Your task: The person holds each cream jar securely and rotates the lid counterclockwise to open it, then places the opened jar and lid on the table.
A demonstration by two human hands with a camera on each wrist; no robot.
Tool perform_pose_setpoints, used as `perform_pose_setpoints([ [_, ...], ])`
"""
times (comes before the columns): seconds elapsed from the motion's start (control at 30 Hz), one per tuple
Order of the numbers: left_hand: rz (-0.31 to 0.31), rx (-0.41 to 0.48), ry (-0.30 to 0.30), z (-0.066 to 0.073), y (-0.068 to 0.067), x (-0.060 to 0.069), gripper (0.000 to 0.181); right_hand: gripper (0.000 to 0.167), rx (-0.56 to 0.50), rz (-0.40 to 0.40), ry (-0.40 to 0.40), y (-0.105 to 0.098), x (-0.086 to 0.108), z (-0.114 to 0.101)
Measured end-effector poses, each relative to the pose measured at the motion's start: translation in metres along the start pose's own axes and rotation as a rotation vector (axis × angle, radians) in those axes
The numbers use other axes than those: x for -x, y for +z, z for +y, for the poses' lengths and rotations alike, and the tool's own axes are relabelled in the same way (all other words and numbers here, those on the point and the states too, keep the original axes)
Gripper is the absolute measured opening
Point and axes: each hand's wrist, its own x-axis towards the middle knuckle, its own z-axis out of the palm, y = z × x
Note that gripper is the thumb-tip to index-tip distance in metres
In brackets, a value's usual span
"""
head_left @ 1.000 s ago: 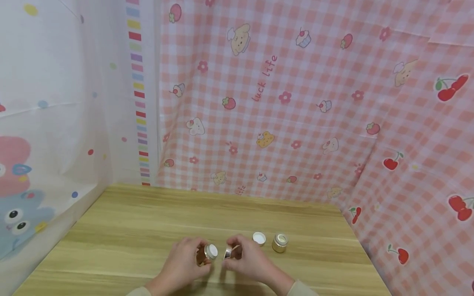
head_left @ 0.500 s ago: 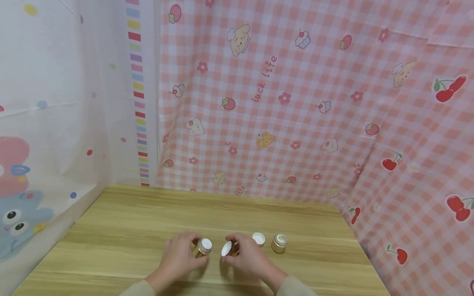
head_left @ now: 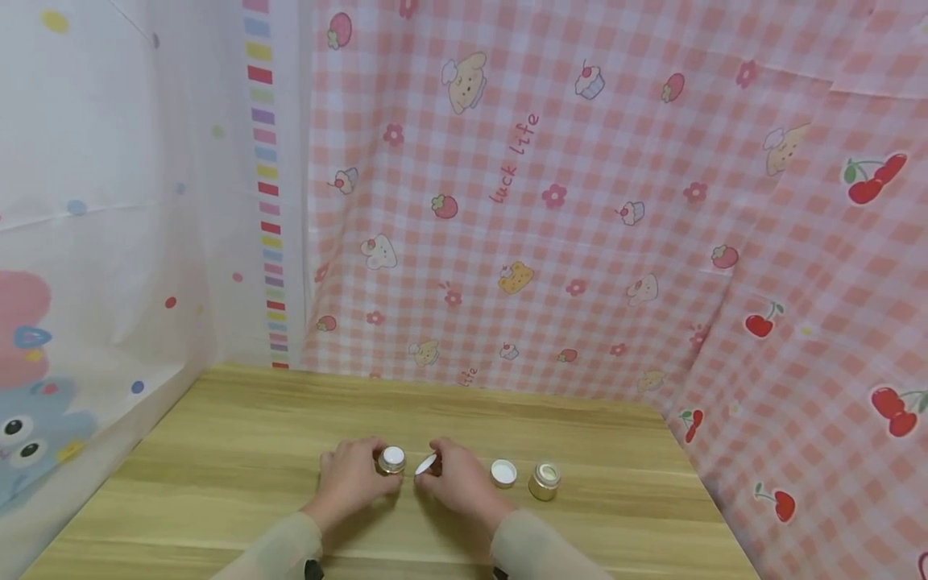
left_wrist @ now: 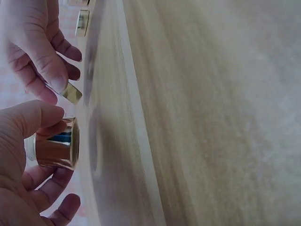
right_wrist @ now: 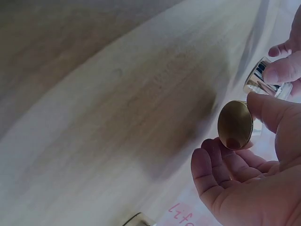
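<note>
In the head view my left hand (head_left: pixel 351 479) grips a small gold cosmetic jar (head_left: pixel 392 461) by its side, its white-topped mouth facing up. The left wrist view shows the thumb and fingers around the jar's shiny gold wall (left_wrist: pixel 54 153). Just to the right, my right hand (head_left: pixel 460 483) pinches a gold jar lid (head_left: pixel 426 465) by its rim, tilted, with its white inside turned toward the jar. Its smooth gold top (right_wrist: pixel 235 125) faces the right wrist camera. A small gap separates lid and jar.
Right of my right hand, a second lid (head_left: pixel 503 474) lies on the wooden table (head_left: pixel 290 419), white inside up. Beside it stands a second gold jar (head_left: pixel 544 482) with a pale top. Pink checked cloth (head_left: pixel 551 242) hangs behind, and white printed cloth (head_left: pixel 130 258) on the left.
Both hands have moved farther forward and a little left, with the jar and lid still held. The jar has come more upright. The lid has turned, its white inside showing, and now looks narrower.
</note>
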Motion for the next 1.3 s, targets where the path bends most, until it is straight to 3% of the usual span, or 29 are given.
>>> perform_pose_setpoints([
  [0.4,-0.013,-0.025,-0.007,0.0,0.004,-0.003,0.049,0.063,0.13,0.019,0.003,0.008,-0.003,-0.005],
  [0.73,-0.045,-0.004,-0.006,0.0,0.007,-0.003,0.051,0.061,0.251,0.056,-0.053,0.012,0.0,-0.007],
  [1.07,-0.032,0.016,0.034,-0.012,0.0,0.002,0.068,0.059,0.223,0.075,-0.107,0.011,0.004,-0.001],
  [1.2,-0.029,0.007,0.061,-0.023,-0.011,0.012,0.07,0.062,0.162,0.031,-0.112,0.001,0.019,-0.001],
  [1.3,-0.05,-0.007,0.084,-0.031,-0.025,0.023,0.067,0.069,0.096,-0.012,-0.103,-0.013,0.042,0.003],
])
